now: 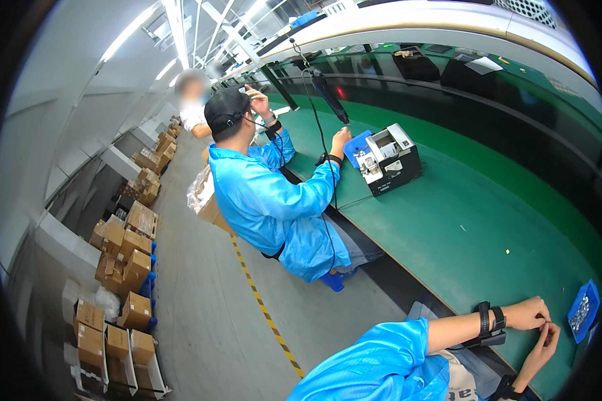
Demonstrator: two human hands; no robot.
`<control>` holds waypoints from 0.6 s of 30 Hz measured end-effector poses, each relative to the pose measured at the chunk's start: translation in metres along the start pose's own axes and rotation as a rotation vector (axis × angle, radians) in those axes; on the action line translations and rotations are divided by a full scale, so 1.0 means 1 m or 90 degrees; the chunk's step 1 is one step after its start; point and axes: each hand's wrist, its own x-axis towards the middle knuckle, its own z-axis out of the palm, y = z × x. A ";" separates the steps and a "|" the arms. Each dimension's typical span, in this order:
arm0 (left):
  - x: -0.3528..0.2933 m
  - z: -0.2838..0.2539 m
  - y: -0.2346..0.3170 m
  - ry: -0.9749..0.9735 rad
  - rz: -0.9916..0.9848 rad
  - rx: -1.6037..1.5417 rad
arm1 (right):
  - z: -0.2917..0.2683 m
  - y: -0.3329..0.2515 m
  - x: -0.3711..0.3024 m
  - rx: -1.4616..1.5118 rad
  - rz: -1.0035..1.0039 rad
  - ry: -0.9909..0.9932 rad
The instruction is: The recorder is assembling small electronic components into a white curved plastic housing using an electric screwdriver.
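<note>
At the lower right, my left hand (527, 313) and my right hand (547, 342) meet above the green table (475, 260). The fingers of both are pinched together at the tips. Whatever they hold, if anything, is too small or hidden to name. Just beyond my fingers lies a blue tray (584, 294) with many small shiny metal parts (581, 314) inside. Dark straps circle both of my wrists, and a blue sleeve covers my left upper arm.
A co-worker (267, 187) in a blue jacket and black cap sits farther along the table. By that person's hand are a black-and-white machine (391, 160), a second blue tray (358, 144) and a hanging electric screwdriver (329, 97). Cardboard boxes (135, 267) line the left wall.
</note>
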 end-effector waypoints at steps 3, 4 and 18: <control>0.000 0.001 0.006 0.028 -0.025 -0.064 | 0.003 -0.006 0.000 0.025 0.017 0.022; 0.000 0.000 0.007 0.026 -0.026 -0.065 | 0.004 -0.005 0.000 0.025 0.019 0.024; 0.001 -0.003 0.004 -0.034 -0.037 -0.002 | 0.001 -0.002 0.000 0.013 0.007 0.002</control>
